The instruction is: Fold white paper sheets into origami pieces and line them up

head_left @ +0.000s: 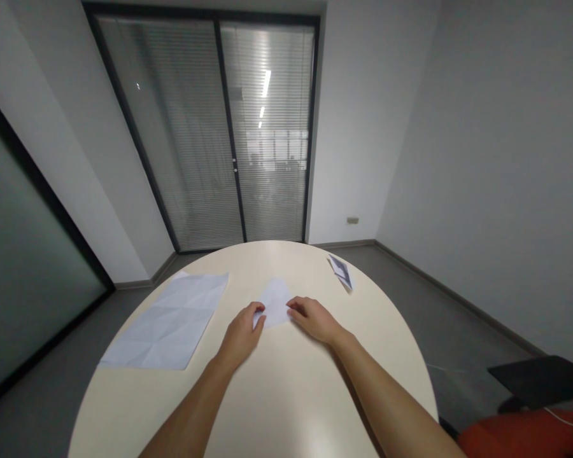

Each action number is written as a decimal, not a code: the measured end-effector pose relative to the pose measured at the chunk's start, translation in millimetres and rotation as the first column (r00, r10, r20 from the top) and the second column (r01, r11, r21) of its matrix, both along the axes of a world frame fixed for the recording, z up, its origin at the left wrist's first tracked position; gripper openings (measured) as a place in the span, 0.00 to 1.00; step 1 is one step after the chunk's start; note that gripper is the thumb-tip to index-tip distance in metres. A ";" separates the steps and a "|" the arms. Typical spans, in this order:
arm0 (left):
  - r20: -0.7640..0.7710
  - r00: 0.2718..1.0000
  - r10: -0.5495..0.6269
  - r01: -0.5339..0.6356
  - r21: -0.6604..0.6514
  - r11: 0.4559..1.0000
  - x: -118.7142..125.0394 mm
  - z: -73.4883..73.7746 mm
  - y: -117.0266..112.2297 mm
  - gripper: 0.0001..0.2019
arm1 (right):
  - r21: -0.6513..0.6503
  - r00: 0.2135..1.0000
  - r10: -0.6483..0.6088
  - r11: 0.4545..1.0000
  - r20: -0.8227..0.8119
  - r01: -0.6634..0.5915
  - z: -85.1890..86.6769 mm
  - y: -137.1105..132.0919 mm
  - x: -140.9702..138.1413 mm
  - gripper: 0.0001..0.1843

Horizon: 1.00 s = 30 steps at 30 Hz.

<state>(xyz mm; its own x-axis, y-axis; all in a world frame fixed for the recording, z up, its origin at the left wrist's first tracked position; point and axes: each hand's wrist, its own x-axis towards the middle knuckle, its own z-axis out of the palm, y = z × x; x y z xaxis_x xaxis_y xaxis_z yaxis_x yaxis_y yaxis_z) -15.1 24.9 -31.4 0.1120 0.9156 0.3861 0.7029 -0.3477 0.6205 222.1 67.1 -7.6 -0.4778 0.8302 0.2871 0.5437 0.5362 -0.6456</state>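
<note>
A small white folded paper (274, 304), narrowing toward its far end, lies on the round table in front of me. My left hand (246, 327) has its thumb and fingers at the paper's left corner, gripping it. At the right corner, my right hand (311, 316) pinches the paper between thumb and fingers. To the left of my hands is a large creased sheet of paper (172, 321), spread flat. Farther off on the right sits a small folded paper piece (341, 272) with a grey printed patch.
The round cream table (286, 394) carries all the papers. Beyond its right edge are a red seat (520, 439) and a black panel (544, 378). A dark-framed glass door with blinds (267, 140) stands behind the table, between pale walls.
</note>
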 end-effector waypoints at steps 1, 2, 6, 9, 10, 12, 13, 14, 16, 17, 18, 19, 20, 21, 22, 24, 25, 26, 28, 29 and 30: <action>0.000 1.000 0.004 -0.004 -0.002 1.000 -0.7 -2.2 1.1 0.13 | -0.002 1.000 -0.011 1.000 -0.001 0.011 -1.8 0.6 -0.1 0.13; -0.002 1.000 0.007 -0.007 -0.005 1.000 -1.3 -3.7 1.8 0.14 | -0.003 1.000 -0.016 1.000 -0.002 0.016 -3.6 1.3 0.1 0.14; -0.039 0.999 0.013 -0.013 0.007 1.000 -2.5 -5.2 1.6 0.17 | 0.013 1.000 -0.010 1.000 0.004 0.010 -9.4 3.2 1.5 0.19; -0.070 0.998 -0.001 0.004 0.040 0.999 -2.6 -3.6 0.8 0.18 | 0.077 0.999 0.044 0.996 0.002 -0.044 -11.4 3.3 1.3 0.23; -0.079 0.997 -0.013 0.017 0.051 0.999 -2.5 -2.4 0.5 0.18 | 0.103 0.998 0.065 0.992 0.015 -0.066 -11.5 3.1 1.0 0.22; -0.108 0.993 -0.038 0.045 0.063 0.997 -2.0 1.0 -0.1 0.17 | 0.137 0.994 0.090 0.986 0.067 -0.099 -11.0 2.3 0.5 0.18; -0.130 0.990 -0.052 0.061 0.062 0.996 -1.5 3.1 -0.5 0.18 | 0.146 0.991 0.093 0.984 0.096 -0.107 -10.5 1.8 0.3 0.16; -0.156 0.985 -0.068 0.078 0.056 0.995 -0.9 5.1 -1.0 0.18 | 0.153 0.988 0.094 0.982 0.121 -0.112 -10.1 1.3 0.2 0.16; -0.218 0.970 -0.109 0.118 0.032 0.992 0.8 8.8 -2.5 0.21 | 0.167 0.984 0.095 0.979 0.147 -0.119 -9.7 0.4 0.2 0.16; -0.246 0.961 -0.127 0.136 0.021 0.991 1.8 10.3 -3.4 0.22 | 0.173 0.984 0.096 0.977 0.150 -0.122 -9.7 0.2 0.4 0.17; -0.268 0.954 -0.137 0.146 0.013 0.989 2.8 11.4 -4.5 0.23 | 0.176 0.984 0.101 0.976 0.149 -0.127 -9.7 0.1 0.5 0.17; -0.283 0.949 -0.139 0.147 0.010 0.989 3.9 12.3 -5.6 0.23 | 0.175 0.983 0.107 0.976 0.147 -0.132 -9.7 0.1 0.7 0.18; -0.291 0.947 -0.133 0.143 0.014 0.990 4.9 12.9 -6.7 0.22 | 0.170 0.983 0.112 0.976 0.144 -0.137 -9.4 0.2 0.8 0.18; -0.294 0.948 -0.124 0.137 0.024 0.990 5.7 13.3 -7.7 0.21 | 0.165 0.983 0.116 0.976 0.141 -0.139 -8.6 0.1 0.9 0.18; -0.296 0.948 -0.116 0.132 0.035 0.991 6.4 13.5 -8.5 0.20 | 0.159 0.983 0.118 0.977 0.138 -0.140 -7.2 -0.1 0.9 0.18; -0.306 0.946 -0.101 0.123 0.051 0.991 7.0 13.6 -9.5 0.18 | 0.151 0.983 0.123 0.978 0.132 -0.143 -2.3 -1.4 0.9 0.17; -0.318 0.943 -0.093 0.116 0.053 0.992 7.0 13.5 -9.6 0.17 | 0.146 0.983 0.131 0.978 0.128 -0.149 0.9 -2.5 0.8 0.16; -0.333 0.939 -0.082 0.105 0.051 0.993 6.7 13.3 -9.5 0.16 | 0.141 0.982 0.142 0.977 0.124 -0.159 4.3 -4.0 0.6 0.15; -0.361 0.931 -0.057 0.080 0.049 0.996 5.9 12.8 -8.7 0.15 | 0.115 0.978 0.182 0.974 0.105 -0.194 10.2 -7.3 -0.2 0.12; -0.372 0.927 -0.048 0.072 0.050 0.996 5.6 12.7 -8.3 0.15 | 0.100 0.974 0.208 0.971 0.093 -0.217 12.3 -8.9 -0.9 0.11; -0.380 0.924 -0.039 0.064 0.053 0.997 5.5 12.7 -8.1 0.15 | 0.087 0.969 0.233 0.967 0.083 -0.240 13.5 -10.3 -1.7 0.10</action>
<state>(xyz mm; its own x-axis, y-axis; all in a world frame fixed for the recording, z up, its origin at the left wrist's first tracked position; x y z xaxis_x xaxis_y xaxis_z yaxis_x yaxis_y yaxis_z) -9.6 16.8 -18.7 0.3078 0.8796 0.3628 0.8609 -0.4199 0.2874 220.4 56.8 6.0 -0.6793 0.6615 0.3178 0.4369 0.7124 -0.5492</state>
